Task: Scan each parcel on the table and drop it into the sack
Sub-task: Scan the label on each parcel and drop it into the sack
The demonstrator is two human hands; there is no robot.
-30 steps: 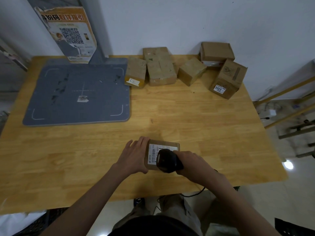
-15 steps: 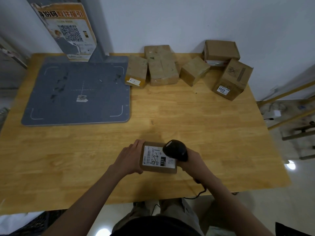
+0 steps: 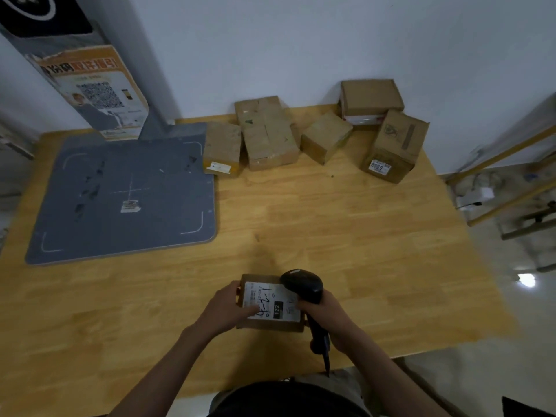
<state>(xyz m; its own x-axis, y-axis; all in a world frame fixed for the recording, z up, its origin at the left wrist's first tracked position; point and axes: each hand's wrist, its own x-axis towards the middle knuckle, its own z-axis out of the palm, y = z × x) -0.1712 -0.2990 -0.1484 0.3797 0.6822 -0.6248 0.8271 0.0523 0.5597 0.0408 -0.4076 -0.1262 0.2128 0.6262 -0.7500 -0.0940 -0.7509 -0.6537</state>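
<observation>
Scanner [image 3: 302, 285] now sits off the label, at the parcel's [image 3: 272, 302] right edge; a second ago it covered it. Right hand [image 3: 326, 314] grips the scanner, left hand [image 3: 225, 308] holds the parcel near the counter's [image 3: 376, 236] front edge. Scan likely done; sack unseen.

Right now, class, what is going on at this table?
A person is scanning parcels. The left hand holds a small labelled parcel near the front edge of the wooden table, while the right hand grips a black handheld scanner beside its label. Five more boxes wait along the wall.
</observation>
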